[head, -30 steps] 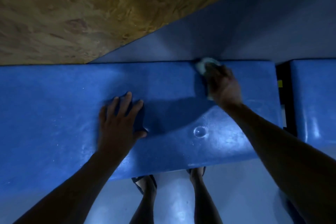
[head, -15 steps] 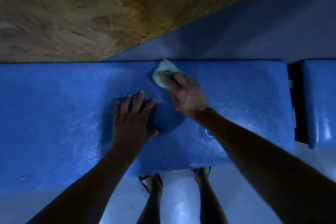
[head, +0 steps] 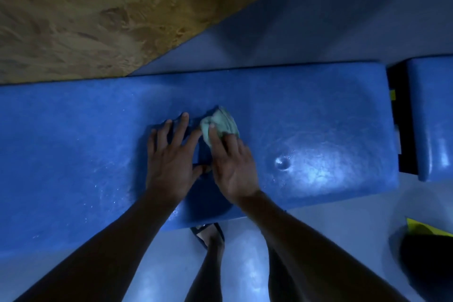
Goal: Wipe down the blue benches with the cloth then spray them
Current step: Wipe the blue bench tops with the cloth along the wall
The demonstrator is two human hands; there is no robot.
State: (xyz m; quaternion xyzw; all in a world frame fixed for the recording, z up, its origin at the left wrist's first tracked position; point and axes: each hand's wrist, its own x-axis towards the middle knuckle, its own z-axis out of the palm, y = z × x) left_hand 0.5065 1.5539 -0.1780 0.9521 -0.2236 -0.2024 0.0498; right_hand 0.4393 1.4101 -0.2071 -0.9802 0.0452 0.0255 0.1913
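A crumpled pale green cloth (head: 220,123) lies bunched on the top of the long blue padded bench (head: 73,154), near the middle of its length and toward the far edge. The right hand (head: 231,162) presses down on the near part of the cloth: its fingers (head: 212,133) lie roughly straight and close together over the fabric, with one fingertip showing on top of the folds, and most of the cloth bulges out beyond and to the right of the fingertips. Whether the thumb hooks under the cloth cannot be told.

Just to the left, the left hand (head: 171,157) rests flat on the bench surface, palm down, fingers spread apart and straight, holding nothing. Its thumb reaches toward the right hand's thumb and the two nearly touch; its index fingertip sits just beside the left edge of the cloth.

The bench surface looks shiny and mottled, with a small round dimple (head: 282,163) to the right of the right hand. A second blue bench (head: 434,117) stands further right, across a dark gap (head: 399,130). Behind the benches rises a brown chipboard panel (head: 98,12). Below the near edge, a foot in a dark sandal (head: 208,234) stands on the pale floor (head: 245,272).
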